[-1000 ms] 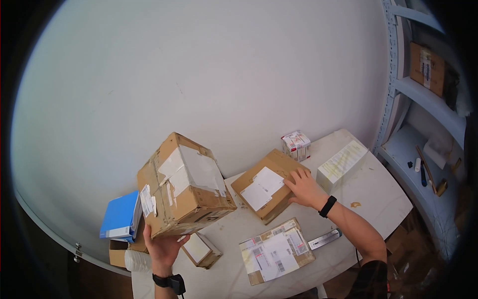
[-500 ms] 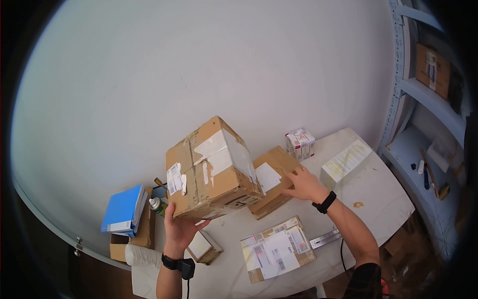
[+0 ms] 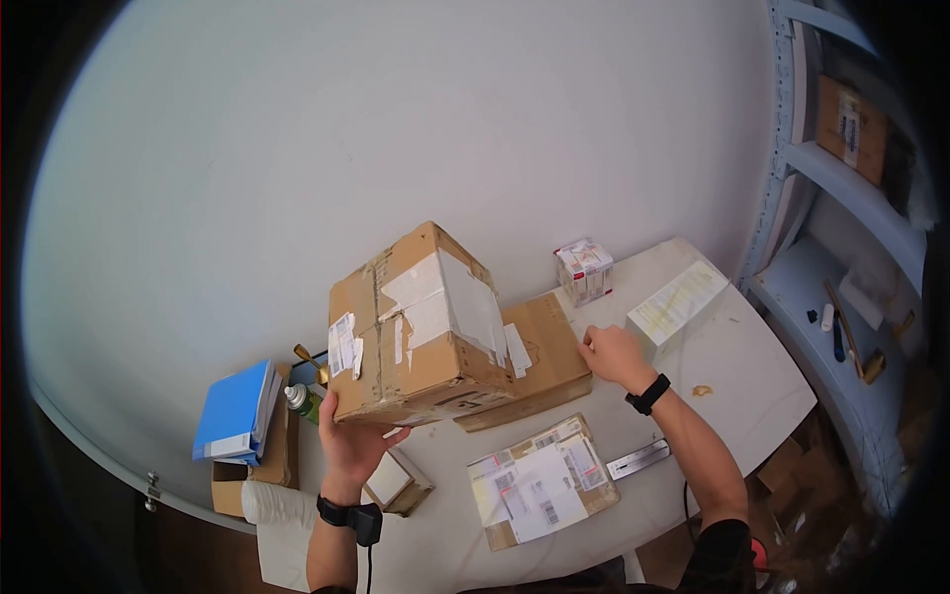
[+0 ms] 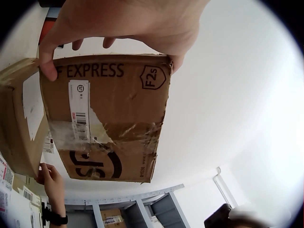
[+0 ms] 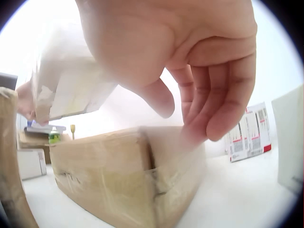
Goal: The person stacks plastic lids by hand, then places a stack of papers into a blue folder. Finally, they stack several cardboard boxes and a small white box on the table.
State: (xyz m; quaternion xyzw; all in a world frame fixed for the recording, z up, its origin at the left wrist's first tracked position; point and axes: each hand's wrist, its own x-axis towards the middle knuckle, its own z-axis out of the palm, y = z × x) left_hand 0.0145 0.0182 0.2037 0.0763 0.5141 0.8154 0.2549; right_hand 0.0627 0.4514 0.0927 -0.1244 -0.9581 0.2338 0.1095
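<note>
My left hand holds up a large taped cardboard box, gripping its lower left edge. In the left wrist view, the thumb and fingers spread across one end of this box, whose printed face reads "EXPRESS". It overlaps a lower cardboard box on the table, hiding much of that box and its white label. My right hand is at the right end of the lower box. In the right wrist view, loosely bent fingers hang at the box's end, with the thumb apart from them.
A flat labelled parcel and a silver-bladed cutter lie in front. Behind stand a small red-and-white box and a long pale box. Blue binders, a spray can and a small box are at left.
The large box has moved right with my left hand, now overlapping the lower box. That lower box has turned slightly. My right hand has shifted from its top to its right end.
</note>
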